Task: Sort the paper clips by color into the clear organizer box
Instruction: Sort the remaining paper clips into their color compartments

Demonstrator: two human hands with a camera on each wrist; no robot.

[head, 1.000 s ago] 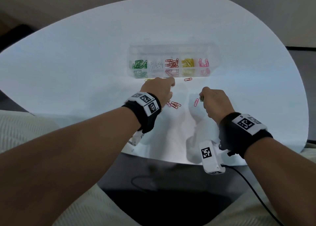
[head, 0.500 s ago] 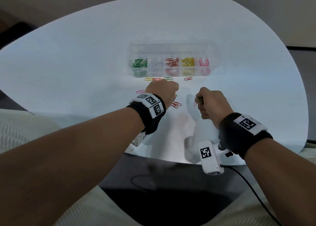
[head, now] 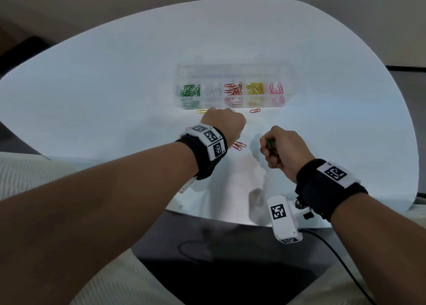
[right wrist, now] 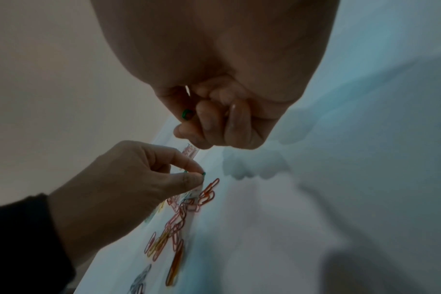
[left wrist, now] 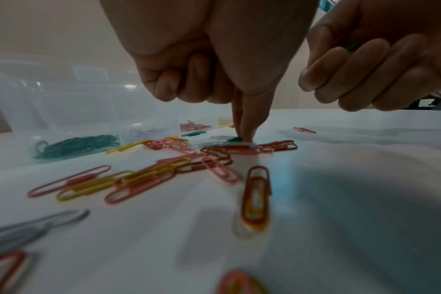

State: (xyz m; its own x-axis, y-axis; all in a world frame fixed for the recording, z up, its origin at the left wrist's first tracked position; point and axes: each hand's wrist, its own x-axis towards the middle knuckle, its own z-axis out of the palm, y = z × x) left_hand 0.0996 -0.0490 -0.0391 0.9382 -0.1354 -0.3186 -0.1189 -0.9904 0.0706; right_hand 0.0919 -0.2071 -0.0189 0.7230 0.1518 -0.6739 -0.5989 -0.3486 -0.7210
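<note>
Table: organizer box at the far side, colors already in separate compartments, loose paper clips near me. My left hand has drawn back from the box to the pile, thumb and forefinger pinching a green clip. My right hand has lifted, fist curled round more green clips. Judgement: greens being gathered for their compartment.

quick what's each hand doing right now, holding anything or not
Left hand: thumb and forefinger pinch a green paper clip at the table.
Right hand: fingers curled round green paper clips, held above the table.
</note>
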